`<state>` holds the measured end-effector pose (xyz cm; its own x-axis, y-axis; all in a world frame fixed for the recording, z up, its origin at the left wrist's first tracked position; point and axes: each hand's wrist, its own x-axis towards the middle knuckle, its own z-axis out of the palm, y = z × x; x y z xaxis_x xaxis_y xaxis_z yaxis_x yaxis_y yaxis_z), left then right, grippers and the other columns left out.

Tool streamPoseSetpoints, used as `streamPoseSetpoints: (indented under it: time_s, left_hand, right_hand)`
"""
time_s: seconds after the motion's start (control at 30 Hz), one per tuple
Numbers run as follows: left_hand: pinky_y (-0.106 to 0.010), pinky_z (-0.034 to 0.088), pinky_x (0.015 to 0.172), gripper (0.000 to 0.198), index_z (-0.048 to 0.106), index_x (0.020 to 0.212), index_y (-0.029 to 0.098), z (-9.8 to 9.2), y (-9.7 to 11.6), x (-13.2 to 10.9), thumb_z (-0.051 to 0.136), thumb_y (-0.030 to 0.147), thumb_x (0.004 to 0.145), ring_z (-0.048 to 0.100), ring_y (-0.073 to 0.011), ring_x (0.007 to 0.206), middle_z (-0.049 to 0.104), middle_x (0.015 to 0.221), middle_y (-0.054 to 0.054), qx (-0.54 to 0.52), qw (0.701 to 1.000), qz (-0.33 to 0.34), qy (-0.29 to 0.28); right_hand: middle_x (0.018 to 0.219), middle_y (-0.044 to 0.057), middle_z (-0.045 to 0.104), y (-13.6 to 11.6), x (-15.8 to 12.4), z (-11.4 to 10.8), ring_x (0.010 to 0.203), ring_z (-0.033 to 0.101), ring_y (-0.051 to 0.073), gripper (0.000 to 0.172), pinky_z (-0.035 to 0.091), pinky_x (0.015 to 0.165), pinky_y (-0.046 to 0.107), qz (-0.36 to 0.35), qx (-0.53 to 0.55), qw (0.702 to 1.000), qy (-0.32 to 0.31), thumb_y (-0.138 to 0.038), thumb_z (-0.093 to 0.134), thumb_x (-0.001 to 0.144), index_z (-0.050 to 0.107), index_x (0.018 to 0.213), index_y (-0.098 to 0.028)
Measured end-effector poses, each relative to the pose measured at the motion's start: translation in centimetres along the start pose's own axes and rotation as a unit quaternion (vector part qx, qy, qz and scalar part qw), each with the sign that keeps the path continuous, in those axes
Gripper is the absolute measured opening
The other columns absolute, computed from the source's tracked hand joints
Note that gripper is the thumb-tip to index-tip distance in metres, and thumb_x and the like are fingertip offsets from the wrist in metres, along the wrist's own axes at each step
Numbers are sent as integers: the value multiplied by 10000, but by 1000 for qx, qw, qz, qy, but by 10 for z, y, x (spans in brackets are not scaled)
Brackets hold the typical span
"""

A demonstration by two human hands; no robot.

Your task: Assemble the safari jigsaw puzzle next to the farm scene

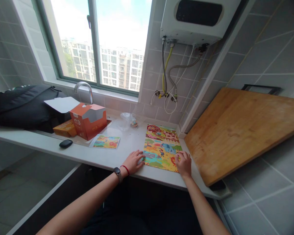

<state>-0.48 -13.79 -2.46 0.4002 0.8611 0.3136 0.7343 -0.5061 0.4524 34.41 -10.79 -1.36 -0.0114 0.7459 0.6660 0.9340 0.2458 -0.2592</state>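
Note:
A colourful picture sheet (161, 147) with cartoon animals, which looks like a jigsaw puzzle, lies flat on the white countertop. My left hand (134, 161) rests at its lower left edge, palm down with the fingers stretched out and the fingertips touching the border. At the lower right edge is my right hand (184, 162), its fingers slightly bent and apart over the border, with nothing visible held. A small picture card (106, 142) with a similar animal scene lies on the counter to the left.
An open orange box (90, 122) stands beside a smaller orange box (65, 128) near the faucet (84, 85). A black computer mouse (65, 143) sits by the front edge. Behind lies a clear plastic bag (126, 120). A wooden board (237, 133) leans at right; a black bag (24, 106) is far left.

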Motion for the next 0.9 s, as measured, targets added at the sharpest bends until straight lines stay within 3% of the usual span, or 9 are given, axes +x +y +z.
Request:
streamPoseSetpoints:
  time_s: [0.2, 0.33, 0.43, 0.63, 0.77, 0.9]
  left_hand:
    - [-478, 434, 1216, 253, 777, 1144, 262, -14, -10, 13, 704, 327, 911, 596, -307, 1369, 686, 1402, -83, -111, 993, -42, -29]
    - [-420, 548, 1081, 255, 754, 1178, 240, -36, -32, 45, 712, 294, 933, 711, -253, 1130, 721, 1313, -77, -230, 963, -131, -48]
    - [-443, 611, 936, 335, 660, 1308, 192, -55, -58, 82, 665, 348, 1012, 709, -244, 1069, 678, 1327, -112, -320, 916, -235, -51]
    - [-470, 599, 953, 379, 623, 1341, 178, -81, -109, 163, 667, 380, 1023, 671, -257, 1136, 639, 1344, -116, -442, 807, -392, 19]
    - [-470, 599, 952, 383, 621, 1343, 177, -83, -138, 211, 671, 379, 1020, 671, -259, 1138, 640, 1342, -115, -482, 746, -454, 74]
    - [-475, 599, 950, 394, 617, 1348, 171, -73, -160, 244, 675, 380, 1018, 672, -262, 1137, 640, 1340, -116, -493, 705, -497, 115]
  right_hand:
    - [985, 127, 706, 1, -2, 8, 988, 641, 288, 289, 530, 924, 427, -15, 11, 998, -68, -266, 486, 958, 742, 836, -214]
    - [969, 106, 711, 5, -2, 13, 979, 665, 271, 307, 549, 934, 407, -4, 22, 995, -100, -252, 456, 972, 746, 873, -231]
    - [1001, 114, 713, 7, -1, 14, 996, 666, 277, 302, 555, 942, 412, 13, 24, 994, -110, -265, 461, 972, 751, 898, -226]
    - [1015, 120, 699, 4, 0, 13, 991, 669, 278, 289, 557, 948, 416, 37, 41, 992, -113, -284, 470, 979, 746, 929, -217]
    - [1001, 97, 698, 4, 0, 12, 980, 672, 265, 255, 561, 924, 406, 46, 49, 992, -111, -291, 496, 975, 736, 924, -221]
    - [1002, 89, 696, 7, 0, 15, 964, 672, 256, 236, 567, 907, 395, 44, 52, 992, -110, -291, 512, 983, 734, 943, -222]
